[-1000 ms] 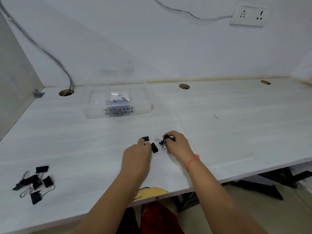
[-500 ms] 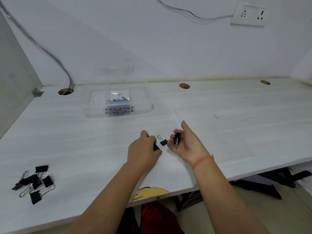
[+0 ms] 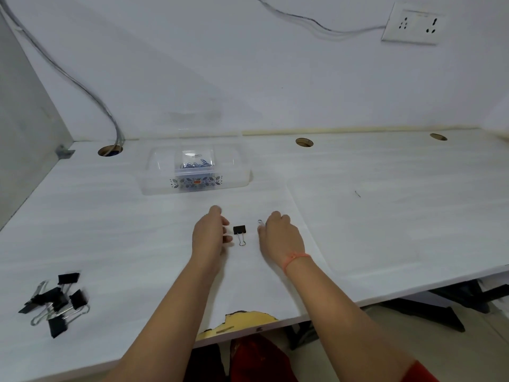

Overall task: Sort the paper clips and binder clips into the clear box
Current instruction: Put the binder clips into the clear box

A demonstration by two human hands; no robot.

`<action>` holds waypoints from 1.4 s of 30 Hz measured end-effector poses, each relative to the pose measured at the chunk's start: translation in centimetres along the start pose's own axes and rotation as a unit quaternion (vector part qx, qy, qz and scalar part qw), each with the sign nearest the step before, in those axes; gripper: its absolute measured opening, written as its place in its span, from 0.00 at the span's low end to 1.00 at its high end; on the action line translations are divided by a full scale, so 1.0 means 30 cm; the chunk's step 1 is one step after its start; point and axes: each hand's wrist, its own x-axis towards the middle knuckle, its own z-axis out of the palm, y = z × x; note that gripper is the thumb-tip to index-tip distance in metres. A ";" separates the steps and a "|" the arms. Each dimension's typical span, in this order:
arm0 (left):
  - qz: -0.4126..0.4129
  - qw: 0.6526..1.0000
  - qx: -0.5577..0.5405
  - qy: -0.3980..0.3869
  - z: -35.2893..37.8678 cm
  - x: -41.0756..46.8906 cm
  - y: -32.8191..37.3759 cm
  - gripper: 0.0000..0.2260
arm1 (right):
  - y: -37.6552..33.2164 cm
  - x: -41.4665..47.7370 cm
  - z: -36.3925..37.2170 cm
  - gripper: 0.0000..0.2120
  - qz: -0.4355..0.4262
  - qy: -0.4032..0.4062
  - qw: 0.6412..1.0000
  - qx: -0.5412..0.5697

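One black binder clip (image 3: 239,230) lies on the white desk (image 3: 385,216) between my hands, its wire handles pointing toward me. My left hand (image 3: 210,235) sits just left of it, fingers curved and apart, with nothing seen in it. My right hand (image 3: 281,238) is palm down just right of the clip with its fingers curled. A silver wire loop of a binder clip (image 3: 259,222) pokes out at its fingertips. The clear box (image 3: 157,175) stands farther back, with blue paper clips (image 3: 196,164) in its middle compartment.
A pile of several black binder clips (image 3: 56,301) lies near the desk's front left. Cable holes (image 3: 304,142) line the back edge, and a cable (image 3: 82,86) drops into the left one. A grey side panel (image 3: 24,133) bounds the left. The front edge (image 3: 242,317) is chipped.
My right hand turned palm down and lowered to the desk with its clip. My left hand drew back to the left, leaving one binder clip uncovered between the hands.
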 end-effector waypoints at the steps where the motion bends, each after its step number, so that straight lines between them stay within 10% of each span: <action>1: 0.039 0.997 0.063 0.013 0.010 0.011 0.003 0.14 | -0.001 0.005 -0.015 0.15 0.029 -0.007 0.997 0.072; 3: 0.130 0.955 0.262 0.043 0.033 0.031 -0.007 0.17 | 0.004 0.018 -0.048 0.14 0.121 -0.061 0.942 0.307; 8: 0.190 0.846 0.498 0.023 0.089 0.036 -0.052 0.20 | 0.033 0.013 -0.113 0.12 0.288 -0.143 0.587 0.743; 13: 0.250 0.822 0.510 0.036 0.097 0.028 -0.058 0.10 | 0.047 0.018 -0.119 0.10 0.288 -0.137 0.548 0.773; 17: 0.085 0.964 0.250 -0.019 0.059 0.045 -0.035 0.10 | 0.044 0.047 -0.083 0.15 0.302 -0.111 0.492 0.809; 20: -0.097 0.983 -0.110 -0.110 0.037 0.055 0.022 0.05 | -0.004 0.084 -0.098 0.19 0.302 -0.115 0.485 0.813; 27: -0.094 0.900 -0.408 -0.119 0.072 0.101 0.248 0.11 | -0.214 0.287 -0.225 0.23 0.245 -0.088 0.504 0.823; 36: -0.014 0.934 -0.355 -0.037 0.156 0.440 0.498 0.13 | -0.400 0.608 -0.225 0.20 0.215 -0.051 0.656 0.721; 42: 0.016 0.978 -0.208 -0.023 0.202 0.553 0.478 0.18 | -0.416 0.676 -0.152 0.17 0.200 -0.072 0.697 0.685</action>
